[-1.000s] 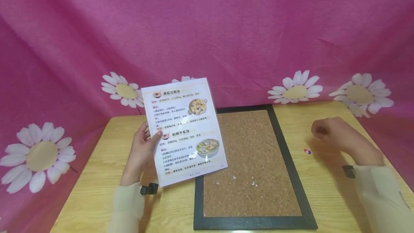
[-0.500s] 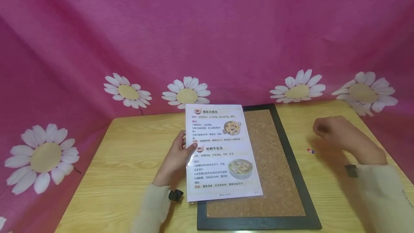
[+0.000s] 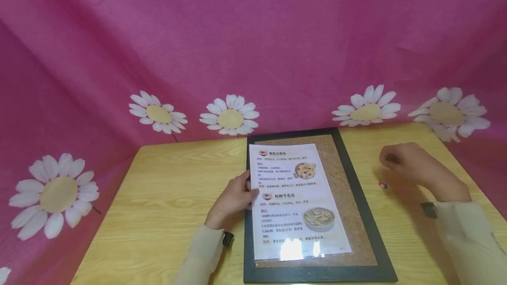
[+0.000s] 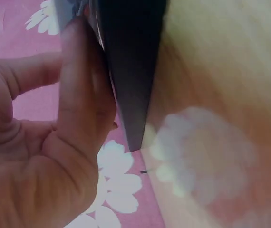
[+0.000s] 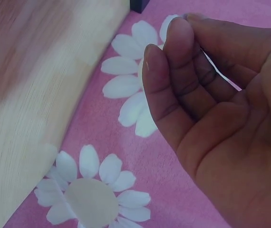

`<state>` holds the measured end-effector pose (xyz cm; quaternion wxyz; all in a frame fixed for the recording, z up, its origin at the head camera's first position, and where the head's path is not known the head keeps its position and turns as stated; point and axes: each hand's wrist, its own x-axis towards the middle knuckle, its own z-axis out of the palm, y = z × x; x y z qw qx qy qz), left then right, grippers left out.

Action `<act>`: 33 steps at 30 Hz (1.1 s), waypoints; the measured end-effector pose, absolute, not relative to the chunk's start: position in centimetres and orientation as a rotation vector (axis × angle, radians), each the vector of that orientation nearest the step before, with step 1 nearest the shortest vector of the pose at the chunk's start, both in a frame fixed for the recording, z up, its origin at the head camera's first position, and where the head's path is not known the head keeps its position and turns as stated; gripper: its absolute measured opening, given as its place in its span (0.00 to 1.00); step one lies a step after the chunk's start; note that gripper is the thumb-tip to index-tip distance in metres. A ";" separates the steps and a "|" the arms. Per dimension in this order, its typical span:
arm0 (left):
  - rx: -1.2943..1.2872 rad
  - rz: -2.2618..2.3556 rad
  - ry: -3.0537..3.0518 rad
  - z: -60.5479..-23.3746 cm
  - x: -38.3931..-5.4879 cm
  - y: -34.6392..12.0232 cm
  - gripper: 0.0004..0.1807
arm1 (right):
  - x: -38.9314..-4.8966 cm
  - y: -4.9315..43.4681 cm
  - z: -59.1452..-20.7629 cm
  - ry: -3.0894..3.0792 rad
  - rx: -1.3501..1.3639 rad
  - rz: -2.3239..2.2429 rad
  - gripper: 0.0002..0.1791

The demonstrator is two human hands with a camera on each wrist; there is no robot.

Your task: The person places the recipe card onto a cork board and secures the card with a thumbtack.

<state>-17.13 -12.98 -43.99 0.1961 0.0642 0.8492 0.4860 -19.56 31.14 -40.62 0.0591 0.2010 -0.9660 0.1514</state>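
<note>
A: What is taking up most of the view?

B: A pink backdrop cloth point(image 3: 253, 34) printed with white daisies is hanging behind and draping down the sides of a light wooden counter point(image 3: 166, 206).

A: And on the counter?

B: A cork board point(image 3: 348, 197) in a dark frame is lying flat at the middle. A laminated recipe sheet point(image 3: 295, 201) is lying on top of it, covering its left part, with the cork showing along the right and far edges. Glare is washing out the sheet's near edge.

A: Is any of the writing readable?

B: The sheet is carrying two blocks of Chinese text, each with a heading and a photo of a soup in a bowl or pot, but the characters are showing too small to read.

A: What is the left hand point(image 3: 233, 199) doing?

B: Its grip is pinching the sheet's left edge, thumb on top and fingers beneath, right at the frame's left rail. The left wrist view is showing the dark frame edge just past the fingers point(image 4: 81, 95).

A: And the right hand point(image 3: 412, 166)?

B: It is hovering above the counter, right of the board, fingers loosely curled. The right wrist view is showing the curled fingers point(image 5: 173, 85) grasping nothing visible.

A: Anything smaller?

B: A tiny red-and-blue object point(image 3: 382, 185) is lying on the counter just beside that hand, too small to identify.
</note>
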 end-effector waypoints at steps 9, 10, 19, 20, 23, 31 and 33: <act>0.239 1.229 2.409 -43.2 -18.4 -11.8 0.24 | -20.2 28.7 -40.1 -2.962 0.655 0.571 0.07; 0.236 1.214 2.412 -43.2 -18.5 -11.7 0.25 | -20.2 28.4 -40.1 -2.965 0.658 0.582 0.07; 0.235 1.166 2.521 -43.4 -18.6 -10.6 0.35 | -20.9 27.5 -40.2 -2.875 0.678 0.640 0.09; 0.235 1.159 2.530 -43.5 -18.6 -10.5 0.35 | -21.1 27.3 -40.2 -2.873 0.676 0.663 0.09; 0.223 1.160 2.544 -43.6 -18.6 -10.1 0.34 | -21.6 26.8 -40.2 -2.869 0.675 0.714 0.08; 0.200 1.133 2.591 -43.6 -18.5 -9.8 0.28 | -23.7 25.2 -40.8 -2.840 0.639 0.997 0.04; 0.190 1.113 2.598 -43.5 -18.5 -9.9 0.28 | -24.2 24.8 -40.8 -2.821 0.615 1.081 0.03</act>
